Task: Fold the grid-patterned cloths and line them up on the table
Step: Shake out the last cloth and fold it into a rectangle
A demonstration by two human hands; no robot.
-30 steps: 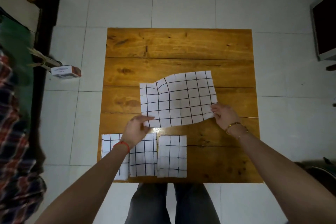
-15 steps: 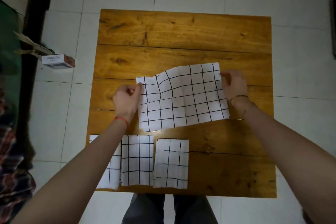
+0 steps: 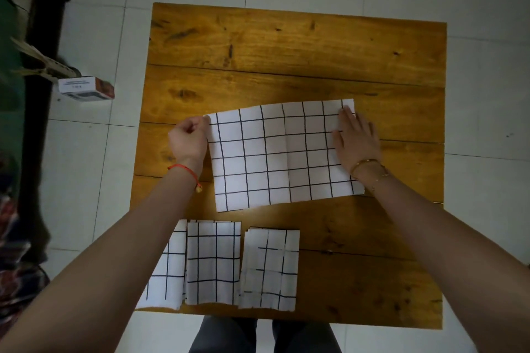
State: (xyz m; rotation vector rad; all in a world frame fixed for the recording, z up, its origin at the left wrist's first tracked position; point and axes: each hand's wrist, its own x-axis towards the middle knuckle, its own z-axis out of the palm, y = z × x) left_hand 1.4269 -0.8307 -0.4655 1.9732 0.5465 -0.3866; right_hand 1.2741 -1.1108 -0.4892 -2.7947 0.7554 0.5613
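Head view: I see the wooden table (image 3: 286, 43), then the spread grid cloth (image 3: 275, 155) lying mid-table. Three folded cloths (image 3: 213, 264) line its near edge. My right hand (image 3: 357, 143) presses flat, fingers released; my left hand (image 3: 189, 142) pinches the cloth's far-left corner.

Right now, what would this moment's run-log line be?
stage: flattening open grid cloth | left hand: pinching far-left corner | right hand: flat on right side | folded cloths: three, near table edge
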